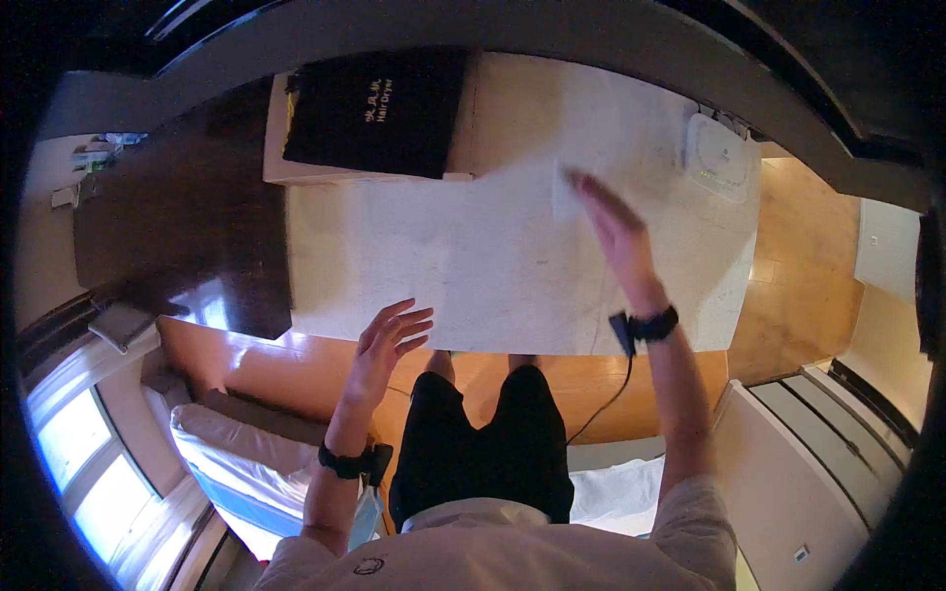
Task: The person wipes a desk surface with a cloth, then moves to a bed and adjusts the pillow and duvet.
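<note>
The pale tabletop (473, 266) spreads before me; the black bag (374, 123) lies far left, the white device (717, 158) far right, where a wide swing might knock it; my left hand (386, 343) hovers by the near edge, fingers spread; my right hand (616, 227), fingers seemingly together, is at a blurred white sheet (565, 202) right of centre, pinched or not I cannot tell; overreaching could snag the wrist cable (608, 407).

Dim light, window (69, 428) (blown out), blurred right hand (618, 225), fisheye-bent edges.
</note>
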`<action>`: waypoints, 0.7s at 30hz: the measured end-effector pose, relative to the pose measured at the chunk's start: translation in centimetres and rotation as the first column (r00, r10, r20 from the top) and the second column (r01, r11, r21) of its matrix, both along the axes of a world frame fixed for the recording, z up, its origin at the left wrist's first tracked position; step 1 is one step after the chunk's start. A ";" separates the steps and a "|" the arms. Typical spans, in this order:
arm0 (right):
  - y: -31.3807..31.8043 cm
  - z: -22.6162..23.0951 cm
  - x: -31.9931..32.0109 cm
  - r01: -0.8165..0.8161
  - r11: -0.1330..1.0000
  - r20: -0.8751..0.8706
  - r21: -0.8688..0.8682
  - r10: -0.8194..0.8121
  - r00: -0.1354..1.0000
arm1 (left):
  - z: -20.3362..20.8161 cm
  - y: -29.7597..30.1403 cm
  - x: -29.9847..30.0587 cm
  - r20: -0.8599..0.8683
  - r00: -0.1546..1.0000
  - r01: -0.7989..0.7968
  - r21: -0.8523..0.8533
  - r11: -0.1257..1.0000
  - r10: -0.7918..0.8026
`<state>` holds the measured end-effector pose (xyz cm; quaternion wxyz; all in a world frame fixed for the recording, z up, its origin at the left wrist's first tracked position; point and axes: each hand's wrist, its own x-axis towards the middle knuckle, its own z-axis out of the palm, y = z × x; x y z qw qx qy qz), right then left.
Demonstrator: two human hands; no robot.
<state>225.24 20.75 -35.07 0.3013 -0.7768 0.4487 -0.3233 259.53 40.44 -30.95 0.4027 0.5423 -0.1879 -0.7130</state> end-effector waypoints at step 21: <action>-19.6 -9.2 1.6 0.019 0.991 -0.224 -0.130 -0.048 0.973 | 0.0 -1.1 -2.5 0.046 0.961 -0.277 0.067 0.959 0.274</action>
